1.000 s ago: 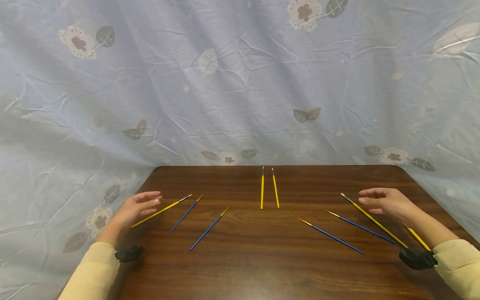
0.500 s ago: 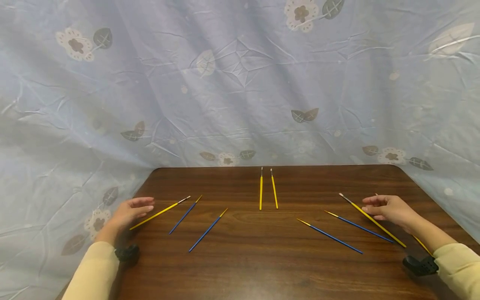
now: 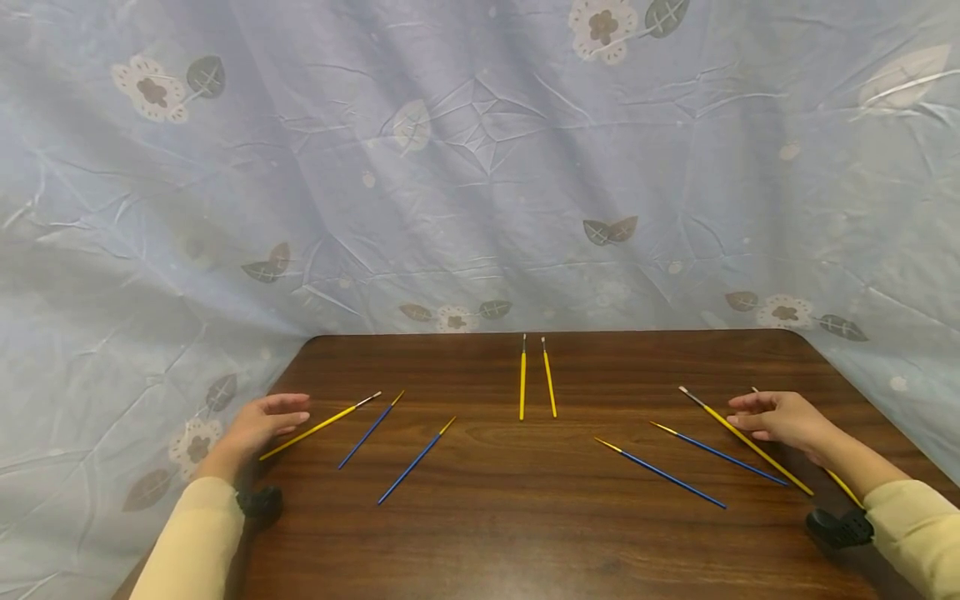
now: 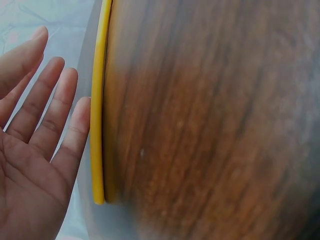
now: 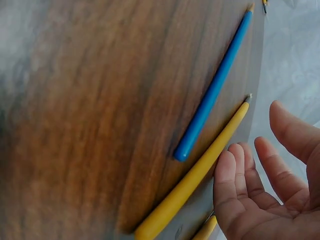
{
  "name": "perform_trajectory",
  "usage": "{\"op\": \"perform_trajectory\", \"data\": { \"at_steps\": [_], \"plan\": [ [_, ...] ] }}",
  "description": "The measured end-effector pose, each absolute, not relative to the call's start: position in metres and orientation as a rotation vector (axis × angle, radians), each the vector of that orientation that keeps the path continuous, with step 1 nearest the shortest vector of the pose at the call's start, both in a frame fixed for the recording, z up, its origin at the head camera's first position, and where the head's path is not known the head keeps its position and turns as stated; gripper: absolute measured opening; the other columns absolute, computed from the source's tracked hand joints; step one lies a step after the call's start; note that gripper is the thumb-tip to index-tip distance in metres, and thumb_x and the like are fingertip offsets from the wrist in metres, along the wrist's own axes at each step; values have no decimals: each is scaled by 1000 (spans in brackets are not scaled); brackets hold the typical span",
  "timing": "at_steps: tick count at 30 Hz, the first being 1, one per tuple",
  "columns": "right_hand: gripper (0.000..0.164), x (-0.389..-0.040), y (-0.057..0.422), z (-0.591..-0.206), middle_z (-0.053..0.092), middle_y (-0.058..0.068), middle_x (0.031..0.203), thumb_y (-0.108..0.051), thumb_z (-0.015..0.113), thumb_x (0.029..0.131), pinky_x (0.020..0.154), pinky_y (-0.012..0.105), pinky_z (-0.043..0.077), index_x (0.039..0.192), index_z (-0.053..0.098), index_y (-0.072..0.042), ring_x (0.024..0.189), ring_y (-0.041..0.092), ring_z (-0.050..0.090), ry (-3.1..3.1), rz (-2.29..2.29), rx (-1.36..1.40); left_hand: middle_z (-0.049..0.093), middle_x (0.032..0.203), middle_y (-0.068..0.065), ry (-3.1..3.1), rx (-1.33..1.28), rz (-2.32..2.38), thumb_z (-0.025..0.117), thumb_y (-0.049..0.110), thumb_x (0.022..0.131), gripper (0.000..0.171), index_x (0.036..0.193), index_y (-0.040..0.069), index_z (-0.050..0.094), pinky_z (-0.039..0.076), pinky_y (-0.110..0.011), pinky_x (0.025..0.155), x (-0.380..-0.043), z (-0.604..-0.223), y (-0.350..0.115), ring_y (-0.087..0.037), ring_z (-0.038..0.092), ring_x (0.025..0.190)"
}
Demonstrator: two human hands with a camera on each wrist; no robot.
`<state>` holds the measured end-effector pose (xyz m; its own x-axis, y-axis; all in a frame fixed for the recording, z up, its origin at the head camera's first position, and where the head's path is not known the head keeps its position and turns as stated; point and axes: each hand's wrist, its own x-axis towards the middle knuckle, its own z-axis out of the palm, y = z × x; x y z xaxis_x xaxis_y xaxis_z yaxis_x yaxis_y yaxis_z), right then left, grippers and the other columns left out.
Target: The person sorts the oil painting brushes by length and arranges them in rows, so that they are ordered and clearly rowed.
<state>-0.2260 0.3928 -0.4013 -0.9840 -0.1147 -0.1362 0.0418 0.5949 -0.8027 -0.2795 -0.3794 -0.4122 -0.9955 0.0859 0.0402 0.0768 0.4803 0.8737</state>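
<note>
My left hand (image 3: 258, 425) stays just left of a yellow-handled paintbrush (image 3: 318, 432), fingers loosely extended and nothing held. In the left wrist view the palm (image 4: 30, 175) faces the camera, and the little fingertip lies right at the yellow handle (image 4: 98, 125). At the right, my right hand (image 3: 791, 423) hovers with relaxed fingers between a yellow paintbrush (image 3: 757, 450) and another yellow one (image 3: 843, 487), which it partly hides. The right wrist view has the right hand's fingers (image 5: 225, 175) beside the near yellow handle (image 5: 195, 175), with a blue handle (image 5: 215, 90) beyond it.
Two blue paintbrushes (image 3: 416, 461) (image 3: 369, 433) slant on the left of the brown wooden table (image 3: 495, 533). Another blue pair (image 3: 663, 473) (image 3: 731, 456) lies on the right. Two yellow paintbrushes (image 3: 522, 387) (image 3: 551, 385) point toward the back edge. A patterned cloth (image 3: 480, 208) hangs behind.
Both hands have lowered slightly, the left drawing back leftward from its yellow paintbrush and the right nearer the table. Over the last half second they are nearly still. The paintbrushes keep their places.
</note>
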Motion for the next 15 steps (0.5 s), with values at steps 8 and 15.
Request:
{"op": "perform_trajectory", "data": {
  "at_steps": [8,15],
  "plan": [
    [59,-230,391,-404,64,16,111,-21,68,93,78,30,56,129,46,20,92,12,63,2624,-1353,-100,53,133,-27,2730,156,1529,72,14,89,49,129,-10,56,55,-28,83,-279,-412,-376,3,60,94],
    [61,-230,389,-405,63,14,111,-24,70,92,78,29,56,130,47,18,92,11,62,2629,-1318,-89,62,126,-19,2850,153,1350,76,23,87,48,125,-2,63,49,-18,82,-281,-412,-374,-18,59,109]
  ]
}}
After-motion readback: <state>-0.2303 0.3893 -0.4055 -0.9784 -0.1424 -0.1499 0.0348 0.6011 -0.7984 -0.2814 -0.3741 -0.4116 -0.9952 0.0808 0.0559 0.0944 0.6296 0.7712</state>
